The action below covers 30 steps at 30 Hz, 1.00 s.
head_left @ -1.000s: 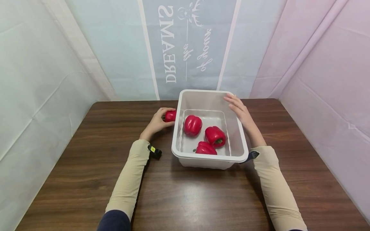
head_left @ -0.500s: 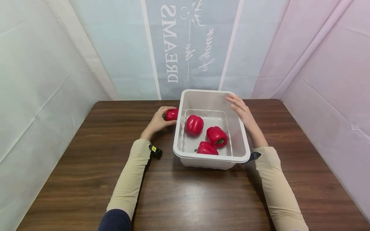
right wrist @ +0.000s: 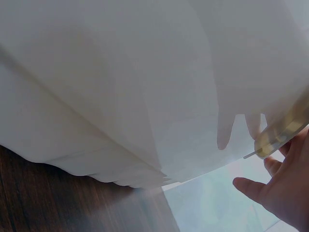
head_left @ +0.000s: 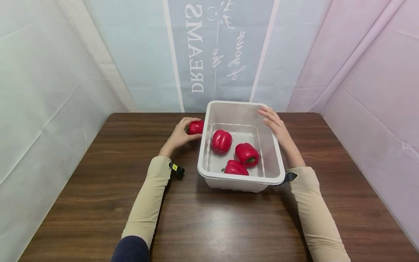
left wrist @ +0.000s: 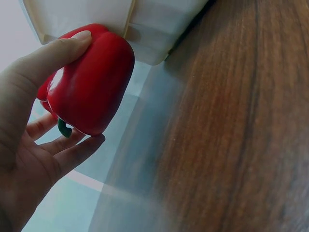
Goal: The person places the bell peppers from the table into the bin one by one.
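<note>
In the head view my left hand (head_left: 180,136) holds a red bell pepper (head_left: 196,127) just outside the left wall of a light grey plastic bin (head_left: 241,179). The left wrist view shows the thumb on one side of this bell pepper (left wrist: 94,79) and the fingers on the other, near its green stem. Inside the bin lie three more red bell peppers (head_left: 221,142). At the bin's far right rim my right hand (head_left: 275,125) has its fingers fairly straight, reaching over the edge. In the right wrist view the right hand (right wrist: 285,183) is beside the bin wall (right wrist: 120,87).
A dark brown wood table (head_left: 209,222) carries the bin. Behind it hangs a pale blue cloth with white lettering (head_left: 195,58), and white cloth walls (head_left: 42,87) stand on both sides. Each wrist wears a dark strap (head_left: 176,170).
The head view has shifted slightly, so everything appears a little further right. My left hand still holds the bell pepper beside the bin. The right hand stays at the rim.
</note>
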### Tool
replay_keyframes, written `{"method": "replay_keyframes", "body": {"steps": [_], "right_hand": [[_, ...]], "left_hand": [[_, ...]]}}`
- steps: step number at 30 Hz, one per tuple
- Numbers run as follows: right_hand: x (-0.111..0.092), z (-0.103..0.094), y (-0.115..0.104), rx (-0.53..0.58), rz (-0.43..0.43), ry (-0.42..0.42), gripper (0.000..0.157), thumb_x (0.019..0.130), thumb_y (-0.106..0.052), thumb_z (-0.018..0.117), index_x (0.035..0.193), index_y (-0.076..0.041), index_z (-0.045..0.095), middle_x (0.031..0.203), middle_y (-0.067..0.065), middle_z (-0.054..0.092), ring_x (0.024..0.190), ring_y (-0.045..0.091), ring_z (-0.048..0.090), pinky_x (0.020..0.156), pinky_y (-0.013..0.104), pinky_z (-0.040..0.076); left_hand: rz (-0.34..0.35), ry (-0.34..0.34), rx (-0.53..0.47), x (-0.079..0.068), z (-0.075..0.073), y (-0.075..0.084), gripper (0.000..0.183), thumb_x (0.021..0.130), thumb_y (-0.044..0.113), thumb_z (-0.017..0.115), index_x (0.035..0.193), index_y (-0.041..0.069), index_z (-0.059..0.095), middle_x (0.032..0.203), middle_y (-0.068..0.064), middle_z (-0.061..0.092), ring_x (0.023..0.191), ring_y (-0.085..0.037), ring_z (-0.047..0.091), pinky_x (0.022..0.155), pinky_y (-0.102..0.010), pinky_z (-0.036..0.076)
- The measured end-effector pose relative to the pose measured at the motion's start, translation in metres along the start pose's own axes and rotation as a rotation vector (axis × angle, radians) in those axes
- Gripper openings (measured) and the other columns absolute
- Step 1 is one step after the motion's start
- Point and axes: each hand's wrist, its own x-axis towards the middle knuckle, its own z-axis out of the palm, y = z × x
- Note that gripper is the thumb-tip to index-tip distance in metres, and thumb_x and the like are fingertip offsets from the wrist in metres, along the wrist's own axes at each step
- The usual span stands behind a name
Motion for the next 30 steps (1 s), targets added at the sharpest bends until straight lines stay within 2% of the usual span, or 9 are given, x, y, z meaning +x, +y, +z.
{"method": "replay_keyframes", "body": {"steps": [13,21,30], "right_hand": [[0.0004,-0.0005,0.0029,-0.019,0.001,0.002,0.040,0.096,-0.010,0.041,0.131,0.009,0.043,0.147,0.021,0.028,0.143,0.026,0.005,0.114,0.049,-0.001],[0.0007,-0.0012,0.0032,-0.019,-0.016,-0.003,0.040,0.095,-0.008,0.041,0.131,0.010,0.043,0.147,0.022,0.027,0.143,0.027,0.005,0.114,0.050,-0.001],[0.0008,-0.0007,0.0038,-0.036,-0.029,-0.002,0.039,0.095,-0.006,0.041,0.130,0.012,0.042,0.146,0.024,0.028,0.143,0.030,0.004,0.114,0.050,-0.001]], "left_hand": [[0.018,0.024,-0.038,0.0007,-0.0036,0.0020,0.059,0.070,0.033,0.081,0.123,0.030,0.056,0.125,0.001,0.046,0.112,-0.018,0.047,0.092,-0.037,0.047],[0.028,0.036,-0.028,0.0012,-0.0059,0.0031,0.059,0.070,0.033,0.081,0.123,0.031,0.056,0.126,0.001,0.046,0.112,-0.018,0.047,0.089,-0.037,0.049],[0.041,0.039,-0.066,0.0012,-0.0081,0.0083,0.059,0.069,0.031,0.081,0.123,0.030,0.056,0.125,0.000,0.046,0.110,-0.020,0.049,0.088,-0.038,0.050]]}}
